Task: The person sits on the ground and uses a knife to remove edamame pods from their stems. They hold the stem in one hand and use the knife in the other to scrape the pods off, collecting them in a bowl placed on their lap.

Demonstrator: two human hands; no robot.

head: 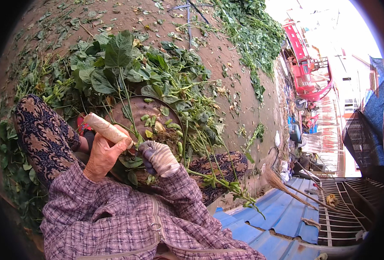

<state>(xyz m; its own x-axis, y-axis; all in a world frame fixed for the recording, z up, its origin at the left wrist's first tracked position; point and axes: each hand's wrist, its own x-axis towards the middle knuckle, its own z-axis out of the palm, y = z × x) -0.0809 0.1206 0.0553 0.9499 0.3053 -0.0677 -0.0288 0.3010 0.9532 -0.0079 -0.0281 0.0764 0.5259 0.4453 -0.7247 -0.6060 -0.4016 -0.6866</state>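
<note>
My bare left hand [106, 151] is closed around a pale, wrapped cylinder [106, 128] that looks like a handle; its far end is hidden by the hands. Close beside it, my right hand [159, 159], in a striped knit glove, grips a green soybean stalk [211, 179]. One end of the stalk hangs right with pods on it, while leaf stems rise on the left to a broad leaf [119, 50]. Beneath both hands is a round brown basin [120, 112]. Several loose soybean pods [173, 125] and some debris [167, 138] lie in it.
Cut soybean plants [166, 74] heap around the basin, between my patterned trouser legs [42, 130]. Another green pile [257, 35] lies farther off. To the right are blue corrugated sheets [266, 214], a straw broom [281, 183], a metal rack [338, 221] and a red vehicle [304, 71].
</note>
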